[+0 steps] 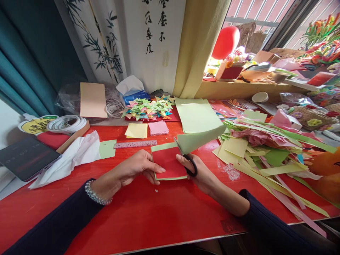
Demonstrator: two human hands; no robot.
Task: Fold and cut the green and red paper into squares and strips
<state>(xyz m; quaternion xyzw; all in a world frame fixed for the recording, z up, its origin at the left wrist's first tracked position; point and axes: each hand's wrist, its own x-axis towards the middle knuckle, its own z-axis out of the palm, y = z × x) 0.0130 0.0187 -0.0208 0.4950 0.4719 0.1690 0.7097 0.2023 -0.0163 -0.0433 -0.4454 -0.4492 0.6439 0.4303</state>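
Note:
My left hand [145, 166] pinches a red paper square [171, 161] laid over light green paper [163, 146], thumb on top and fingers underneath. In my right hand [198, 170] is a pair of scissors with black handles [193, 165]. Their blades are at the right edge of the red square, where the green paper is partly cut. A loose flap of green paper [200, 138] curls up to the right of the cut. Just beyond my hands lie a pink patterned ruler [135, 144], a stack of yellow squares [136, 130] and a stack of pink squares [158, 128].
Folded paper stars [150, 108] are heaped at the back, beside green sheets [198, 113]. Paper strips and scraps [265, 156] cover the right side. At left are a phone [26, 157], a tissue [71, 159] and white tape rolls [63, 124]. The table's front edge [186, 242] is near me.

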